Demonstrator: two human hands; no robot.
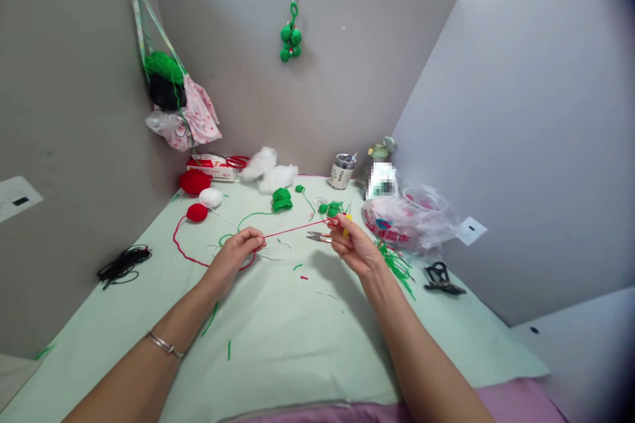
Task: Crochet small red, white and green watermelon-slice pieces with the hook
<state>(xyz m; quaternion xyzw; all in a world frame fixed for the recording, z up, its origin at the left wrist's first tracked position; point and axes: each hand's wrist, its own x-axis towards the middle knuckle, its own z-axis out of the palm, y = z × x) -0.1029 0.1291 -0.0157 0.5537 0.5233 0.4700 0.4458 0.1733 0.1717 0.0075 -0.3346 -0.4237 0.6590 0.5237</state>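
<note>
A thin strand of red yarn is stretched between my two hands above the table. My left hand pinches the strand near its fingertips, and the yarn trails from there to a small red yarn ball. My right hand is closed, with the other end of the strand between thumb and finger. In that same hand are thread snips with yellow handles, blades pointing left; the palm hides part of them. Just beyond the fingers lie small green knitted balls.
Behind are a green yarn bundle, white stuffing, a larger red ball, a white ball and a tin. A plastic bag, cut green strands and a black clip lie right; black cord lies left.
</note>
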